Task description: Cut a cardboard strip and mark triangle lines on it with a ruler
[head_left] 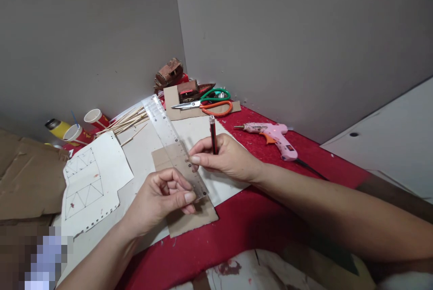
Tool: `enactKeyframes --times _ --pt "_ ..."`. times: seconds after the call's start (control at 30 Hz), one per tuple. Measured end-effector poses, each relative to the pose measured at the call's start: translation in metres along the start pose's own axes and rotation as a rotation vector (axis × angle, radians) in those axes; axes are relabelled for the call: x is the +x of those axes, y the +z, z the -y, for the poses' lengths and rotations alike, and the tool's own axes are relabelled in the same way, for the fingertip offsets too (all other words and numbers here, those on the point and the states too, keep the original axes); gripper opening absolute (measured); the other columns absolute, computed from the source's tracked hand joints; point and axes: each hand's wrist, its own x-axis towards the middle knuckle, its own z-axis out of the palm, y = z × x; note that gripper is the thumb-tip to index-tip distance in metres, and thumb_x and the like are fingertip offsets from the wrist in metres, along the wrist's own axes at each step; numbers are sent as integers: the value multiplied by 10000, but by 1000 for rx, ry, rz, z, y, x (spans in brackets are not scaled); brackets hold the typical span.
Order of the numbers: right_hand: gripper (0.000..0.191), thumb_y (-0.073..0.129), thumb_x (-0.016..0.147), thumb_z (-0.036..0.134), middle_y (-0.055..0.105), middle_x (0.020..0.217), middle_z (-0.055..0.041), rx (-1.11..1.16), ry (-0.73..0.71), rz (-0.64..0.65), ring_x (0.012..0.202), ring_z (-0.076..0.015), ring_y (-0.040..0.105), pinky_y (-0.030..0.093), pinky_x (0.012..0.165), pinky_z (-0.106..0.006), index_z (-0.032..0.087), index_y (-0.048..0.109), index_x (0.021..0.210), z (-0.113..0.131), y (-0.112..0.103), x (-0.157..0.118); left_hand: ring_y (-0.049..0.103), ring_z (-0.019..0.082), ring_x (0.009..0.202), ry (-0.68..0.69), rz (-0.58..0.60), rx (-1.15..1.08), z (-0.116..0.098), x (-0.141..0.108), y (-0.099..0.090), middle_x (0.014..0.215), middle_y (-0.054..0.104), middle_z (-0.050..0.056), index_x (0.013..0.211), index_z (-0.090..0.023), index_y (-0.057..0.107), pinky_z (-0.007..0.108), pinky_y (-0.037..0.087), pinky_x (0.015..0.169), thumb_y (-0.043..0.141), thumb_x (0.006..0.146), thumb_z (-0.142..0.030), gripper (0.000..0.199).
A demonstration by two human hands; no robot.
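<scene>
A clear plastic ruler [165,128] runs diagonally over a piece of brown cardboard [189,223]. My left hand [169,193] pinches the ruler near its close end, thumb on top. My right hand [225,157] grips the ruler's right edge between thumb and index finger, a little farther up. A dark pencil [213,134] with red stripes stands up out of my right hand, held in the same fingers. Under the cardboard lies a large white sheet [219,191]. To the left is a paper [115,163] with a drawn truss pattern.
Scissors [194,106] with green and orange handles lie at the back by brown model pieces [169,72]. A pink glue gun [279,139] rests on the red cloth at right. Thin sticks [126,121], cups [94,118] and a yellow bottle [59,128] are back left.
</scene>
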Motion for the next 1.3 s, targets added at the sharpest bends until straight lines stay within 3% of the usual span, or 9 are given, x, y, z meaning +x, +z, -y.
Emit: enactKeyframes --times 0.43,1.1,1.2,1.3 --pt "208 814 716 349 669 597 14 -3 21 -6 530 -99 525 396 524 -246 165 728 763 0 0 0 654 102 545 -7 -1 -27 1 0 -1 605 694 2 753 -139 666 197 514 574 890 711 -286 272" --pt "116 778 712 260 629 586 36 -60 -13 -49 536 -97 534 418 551 -242 170 706 725 2 1 0 640 77 551 15 -4 17 3 2 -2 614 682 -2 751 -129 652 161 492 571 878 734 -306 288" --pt "140 776 723 278 682 634 7 -53 -28 -53 573 -117 585 416 544 -239 170 690 743 2 1 1 647 86 586 67 -30 24 5 4 -3 647 688 2 781 -136 649 178 512 599 842 780 -335 277" --pt "175 786 740 306 716 660 -15 -75 -59 -71 546 -108 569 386 508 -227 168 680 763 0 -1 1 709 137 712 148 -131 -11 6 8 -8 802 747 40 835 -163 614 222 553 649 786 833 -391 286"
